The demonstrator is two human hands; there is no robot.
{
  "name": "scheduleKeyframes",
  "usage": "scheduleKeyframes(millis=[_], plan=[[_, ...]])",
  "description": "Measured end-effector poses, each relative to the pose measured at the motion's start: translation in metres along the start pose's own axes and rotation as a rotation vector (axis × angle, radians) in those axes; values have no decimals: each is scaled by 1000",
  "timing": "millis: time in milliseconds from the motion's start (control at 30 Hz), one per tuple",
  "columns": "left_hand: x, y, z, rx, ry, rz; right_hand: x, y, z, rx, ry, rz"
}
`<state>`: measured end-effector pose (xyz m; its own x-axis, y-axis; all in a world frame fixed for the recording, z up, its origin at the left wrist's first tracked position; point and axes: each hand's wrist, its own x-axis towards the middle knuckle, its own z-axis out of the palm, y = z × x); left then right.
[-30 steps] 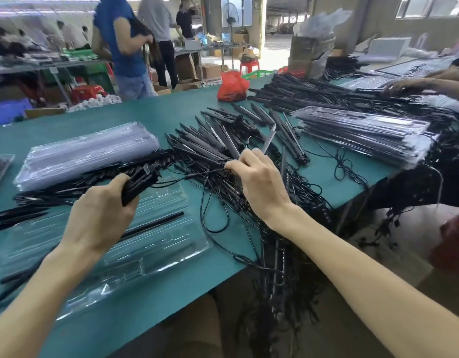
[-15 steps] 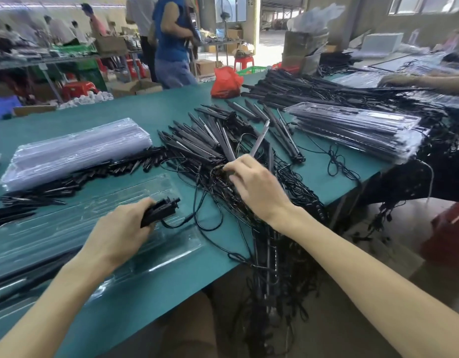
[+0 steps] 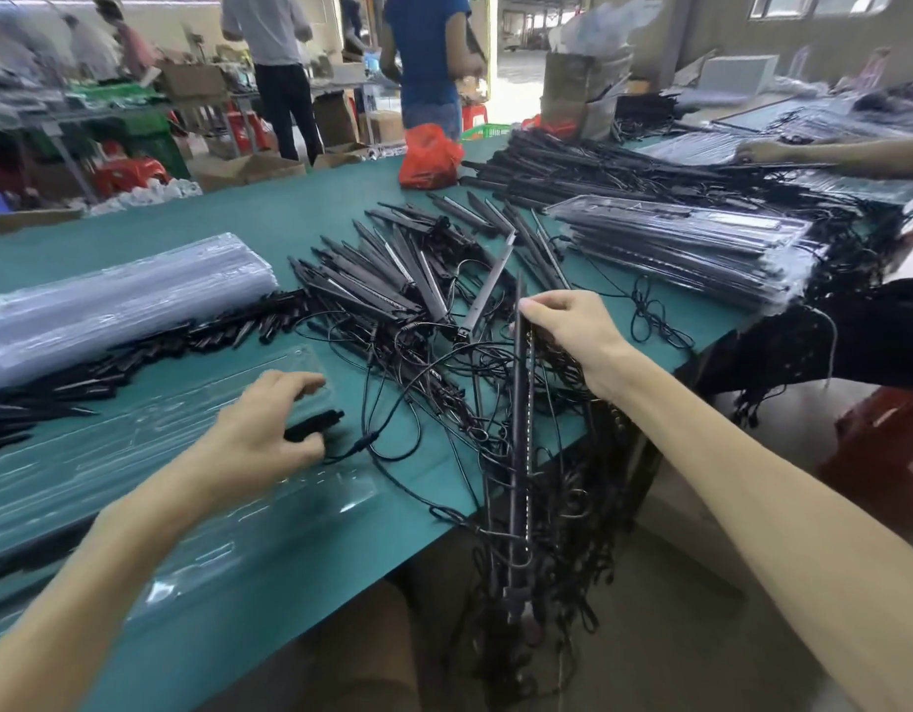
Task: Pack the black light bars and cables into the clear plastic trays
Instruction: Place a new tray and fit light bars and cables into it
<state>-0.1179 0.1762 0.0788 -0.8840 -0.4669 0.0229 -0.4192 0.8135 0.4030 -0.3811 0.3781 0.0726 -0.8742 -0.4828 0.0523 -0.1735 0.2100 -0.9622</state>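
Observation:
My left hand (image 3: 259, 439) grips a small black connector block (image 3: 313, 426) with a cable trailing off it, just above the clear plastic tray (image 3: 197, 516) lying on the green table. My right hand (image 3: 567, 334) pinches the upper end of a long black light bar (image 3: 521, 454). That bar hangs steeply over the table's front edge, down among a tangle of black cables (image 3: 536, 557). A fan of loose black light bars (image 3: 392, 280) lies on the table behind both hands.
A stack of empty clear trays (image 3: 120, 305) lies at the left. Packed trays (image 3: 690, 244) are piled at the right, more light bars (image 3: 572, 167) and a red bag (image 3: 428, 156) behind. Another person's hand (image 3: 757, 151) works far right. People stand beyond the table.
My left hand brought the connector block down over the clear tray. My right hand pulled a light bar out of the pile and raised its end; the bar now hangs over the edge.

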Motion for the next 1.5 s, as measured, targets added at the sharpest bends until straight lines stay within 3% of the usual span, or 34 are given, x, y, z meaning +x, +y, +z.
scheduleKeyframes(millis=[167, 267, 500, 633, 900, 1033, 1300, 1500], plan=[[14, 48, 3, -168, 237, 222, 0, -4, -3, 168, -71, -8], [33, 82, 17, -172, 292, 328, -1, -6, -5, 211, -95, 3], [100, 133, 43, 130, 158, 294, -8, -2, -10, 355, -125, -19], [125, 143, 41, 137, 4, 208, -8, 2, -13, 405, -148, -58], [127, 148, 56, 172, -85, 183, -8, 10, -18, 433, -253, -127], [127, 152, 59, 108, -149, 132, -13, 11, -19, 287, -226, -182], [124, 143, 56, -435, -228, 54, -23, 21, -30, -193, -200, -186], [122, 142, 55, -577, -224, -25, -25, 24, -22, -333, -43, -286]])
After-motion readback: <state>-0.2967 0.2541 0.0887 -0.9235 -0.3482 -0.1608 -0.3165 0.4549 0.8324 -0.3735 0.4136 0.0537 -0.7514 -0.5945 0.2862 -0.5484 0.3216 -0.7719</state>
